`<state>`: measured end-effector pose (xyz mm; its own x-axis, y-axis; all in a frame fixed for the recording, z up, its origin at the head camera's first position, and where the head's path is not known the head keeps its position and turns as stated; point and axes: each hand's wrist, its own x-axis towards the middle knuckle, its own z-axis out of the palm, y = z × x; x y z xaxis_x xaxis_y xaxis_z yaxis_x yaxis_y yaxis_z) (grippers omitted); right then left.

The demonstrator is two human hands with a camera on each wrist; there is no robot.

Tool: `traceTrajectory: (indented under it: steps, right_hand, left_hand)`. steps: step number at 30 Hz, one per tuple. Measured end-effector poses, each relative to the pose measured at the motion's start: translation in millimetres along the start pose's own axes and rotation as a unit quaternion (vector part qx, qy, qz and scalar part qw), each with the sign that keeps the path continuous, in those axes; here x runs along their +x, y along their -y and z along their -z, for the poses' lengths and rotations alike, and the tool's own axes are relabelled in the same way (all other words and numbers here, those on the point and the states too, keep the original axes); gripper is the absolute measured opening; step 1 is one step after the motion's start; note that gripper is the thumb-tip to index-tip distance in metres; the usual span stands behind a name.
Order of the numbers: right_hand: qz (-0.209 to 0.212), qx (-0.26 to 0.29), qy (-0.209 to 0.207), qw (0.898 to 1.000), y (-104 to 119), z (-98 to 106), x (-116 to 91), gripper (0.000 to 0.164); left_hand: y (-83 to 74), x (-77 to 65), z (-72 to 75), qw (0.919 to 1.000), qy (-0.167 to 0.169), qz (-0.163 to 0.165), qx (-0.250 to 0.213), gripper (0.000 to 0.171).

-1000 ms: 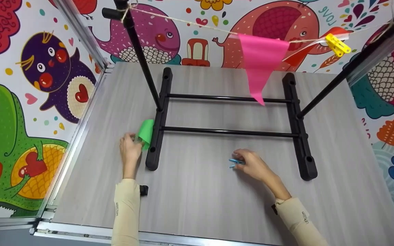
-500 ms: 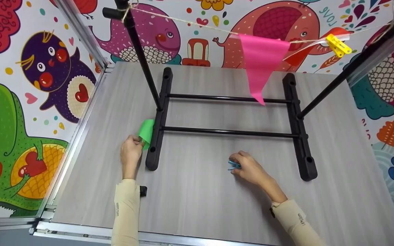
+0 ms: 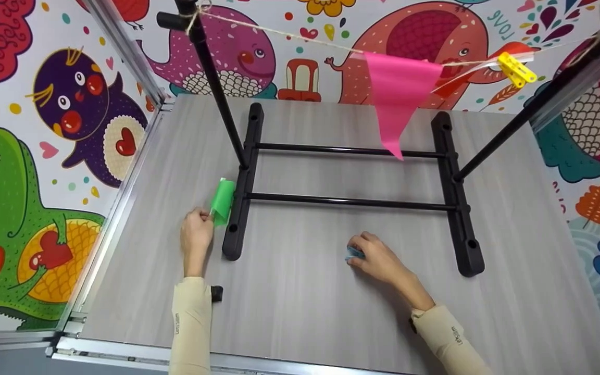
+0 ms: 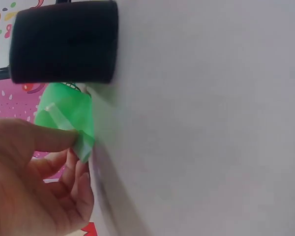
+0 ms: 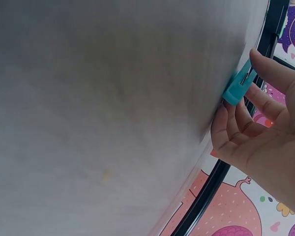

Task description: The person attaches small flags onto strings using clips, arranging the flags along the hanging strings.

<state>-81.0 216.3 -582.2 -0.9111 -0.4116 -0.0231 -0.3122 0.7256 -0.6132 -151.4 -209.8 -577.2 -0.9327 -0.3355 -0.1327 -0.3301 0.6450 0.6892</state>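
My left hand [image 3: 197,234] pinches the near end of a curled green pennant [image 3: 223,200] between thumb and fingers. The pennant lies low over the tabletop, close beside the left foot bar of a black rack. In the left wrist view the green cloth [image 4: 71,105] has a pale strip along the pinched edge. Farther right, my right hand [image 3: 379,260] holds a blue clothespin [image 3: 354,253] between thumb and fingertips, low over the table. The right wrist view shows this clothespin [image 5: 239,88] at the fingertips, partly covered by the thumb.
The black rack's left foot [image 3: 239,208] and right foot [image 3: 456,208] are joined by two crossbars. A string [image 3: 284,34] between its uprights carries a pink pennant [image 3: 401,83] and a yellow clothespin [image 3: 514,69] at a red flag. Patterned walls stand behind and beside the table.
The green pennant has turned slightly under my left hand and looks more tightly curled. My right hand has shifted slightly left, its fingers now covering more of the blue clothespin.
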Motion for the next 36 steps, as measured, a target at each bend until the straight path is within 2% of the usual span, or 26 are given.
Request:
traceTrajectory:
  steps: [7,13,17,20,27,36]
  right_hand:
    - [-0.02,0.028,-0.003,0.999,0.1,4.7,-0.2,0.023]
    - [-0.016,0.047,-0.024,0.999,-2.1,8.1,-0.6,0.019]
    - [-0.004,0.054,-0.038,0.998,-2.6,10.8,-0.7,0.022]
    - [-0.005,0.057,-0.045,0.997,-1.8,15.4,-0.1,0.026]
    - [-0.035,0.089,-0.064,0.993,1.8,35.5,4.8,0.03]
    - [-0.04,0.106,-0.082,0.99,0.5,53.4,7.7,0.033]
  left_hand:
    - [-5.7,-1.4,7.8,0.9977,-0.065,-0.005,-0.019,0.016]
    - [-20.7,-5.1,17.6,0.9893,-0.137,-0.037,-0.036,0.014]
    - [-34.1,-7.9,22.4,0.9812,-0.172,-0.068,-0.055,0.011]
    - [-44.9,-10.9,23.9,0.9724,-0.193,-0.107,-0.075,0.01]
    - [-68.2,-20.6,22.7,0.9524,-0.213,-0.193,-0.102,0.01]
    - [-88.6,-28.6,23.3,0.9397,-0.218,-0.243,-0.103,0.009]
